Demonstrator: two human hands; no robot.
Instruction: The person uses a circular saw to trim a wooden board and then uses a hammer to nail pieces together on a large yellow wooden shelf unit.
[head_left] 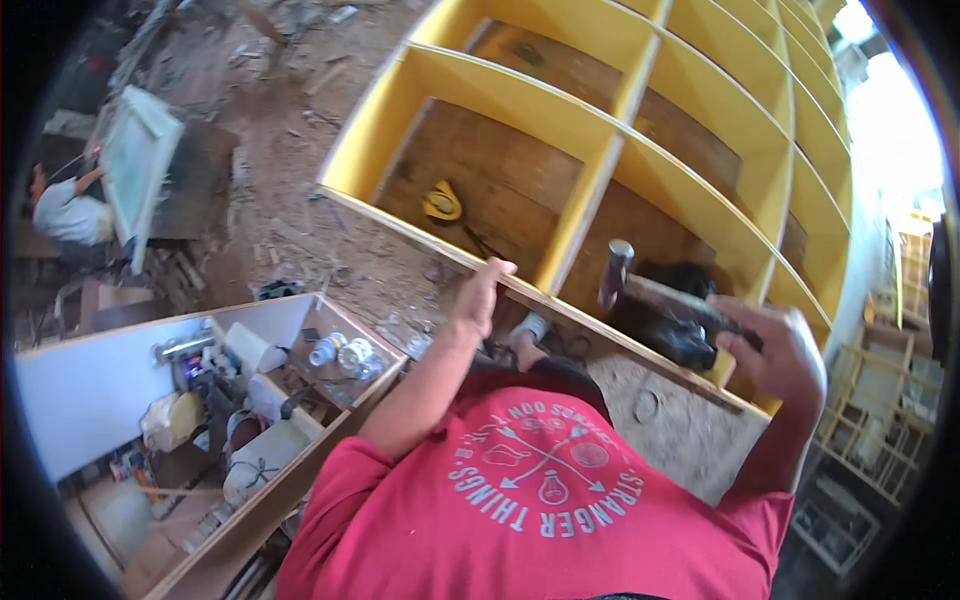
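Note:
A large yellow compartmented shelf unit lies in front of me, its compartments facing up. My left hand is closed over its near edge board, thumb on top. My right hand grips a hammer by its handle, above the near right compartments. The hammer's metal head points left, apart from the boards. Inside the near left compartment lies a yellow tape measure, with a thin dark item by the edge close to my left hand. A black object, its kind unclear, sits beneath the hammer.
At left stands an open wooden box with jars, tools and bundles. A person in a light shirt is by a pale framed panel farther left. Wood scraps litter the dirt floor. Wooden frames stand at right.

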